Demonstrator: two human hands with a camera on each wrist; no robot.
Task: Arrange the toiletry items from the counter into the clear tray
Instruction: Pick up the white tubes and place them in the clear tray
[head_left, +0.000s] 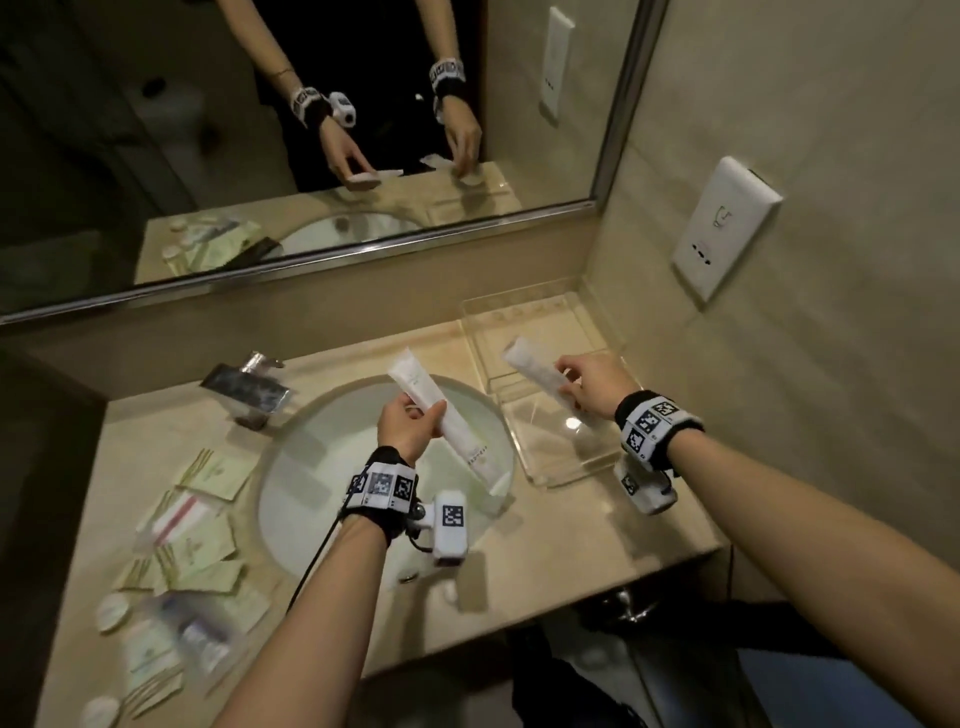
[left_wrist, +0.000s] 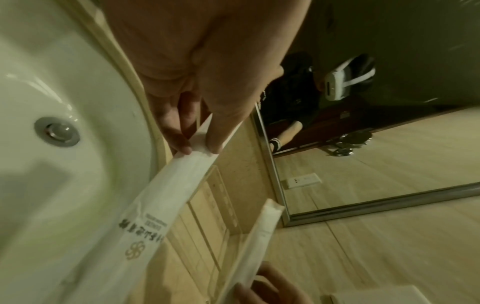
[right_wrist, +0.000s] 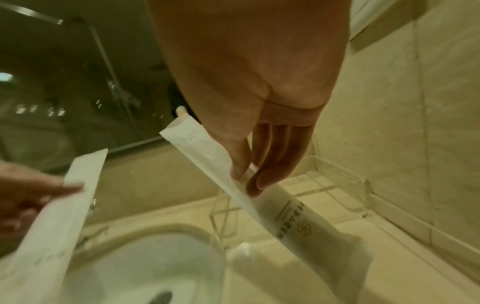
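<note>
My left hand (head_left: 413, 423) pinches a long white paper packet (head_left: 441, 410) over the sink; in the left wrist view its fingertips (left_wrist: 185, 149) clamp the packet (left_wrist: 166, 197) near one end. My right hand (head_left: 589, 384) pinches a second white packet (head_left: 540, 371) above the clear tray (head_left: 558, 470) at the counter's back right. In the right wrist view that packet (right_wrist: 283, 209), with a gold logo, slants down over the tray (right_wrist: 345, 197). Nothing lies in the tray that I can see.
Several pale green sachets (head_left: 197, 551), small round white containers (head_left: 111, 610) and plastic-wrapped items lie on the counter left of the sink (head_left: 311, 467). A chrome faucet (head_left: 249, 387) stands behind it. The mirror (head_left: 311, 130) spans the back wall; an outlet plate (head_left: 724, 228) is on the right wall.
</note>
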